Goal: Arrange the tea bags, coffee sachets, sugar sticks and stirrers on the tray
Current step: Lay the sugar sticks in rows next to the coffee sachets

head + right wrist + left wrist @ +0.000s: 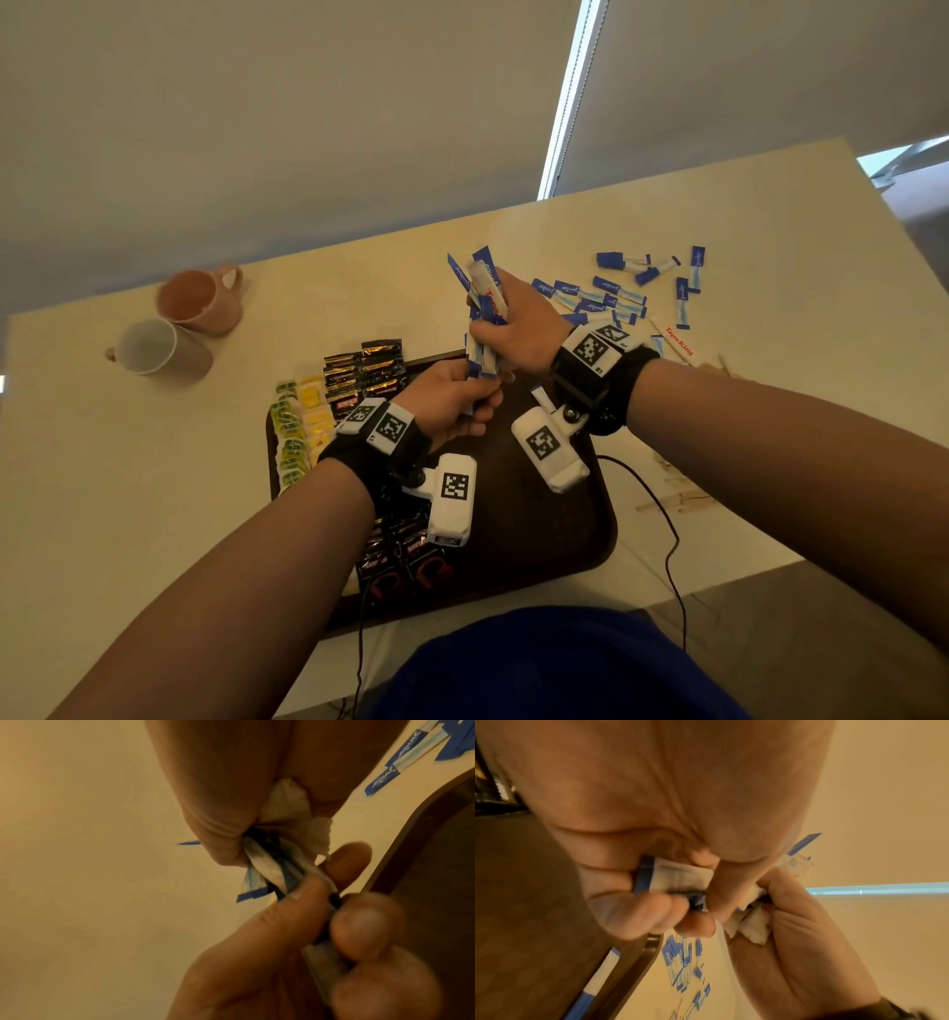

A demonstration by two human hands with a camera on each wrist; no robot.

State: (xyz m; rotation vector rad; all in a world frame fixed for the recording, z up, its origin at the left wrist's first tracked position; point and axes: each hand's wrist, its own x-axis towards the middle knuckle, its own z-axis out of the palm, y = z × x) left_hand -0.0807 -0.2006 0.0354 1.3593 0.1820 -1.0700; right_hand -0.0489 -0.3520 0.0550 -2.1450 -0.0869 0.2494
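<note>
Both hands hold one bundle of blue-and-white sugar sticks (484,308) upright above the far edge of the dark brown tray (554,519). My right hand (518,329) grips the bundle's upper part (277,862); my left hand (452,395) pinches its lower ends (675,878). On the tray's left side lie rows of green and yellow tea bags (300,431) and black coffee sachets (367,375), more sachets (400,555) nearer me. Loose sugar sticks (626,293) are scattered on the table at the right. Wooden stirrers (678,501) lie right of the tray.
A pink mug (203,300) and a white mug (156,349) stand at the far left of the cream table (154,488). A black cable (662,529) trails off the tray's right side. The table's right edge (904,318) is close to the scattered sticks.
</note>
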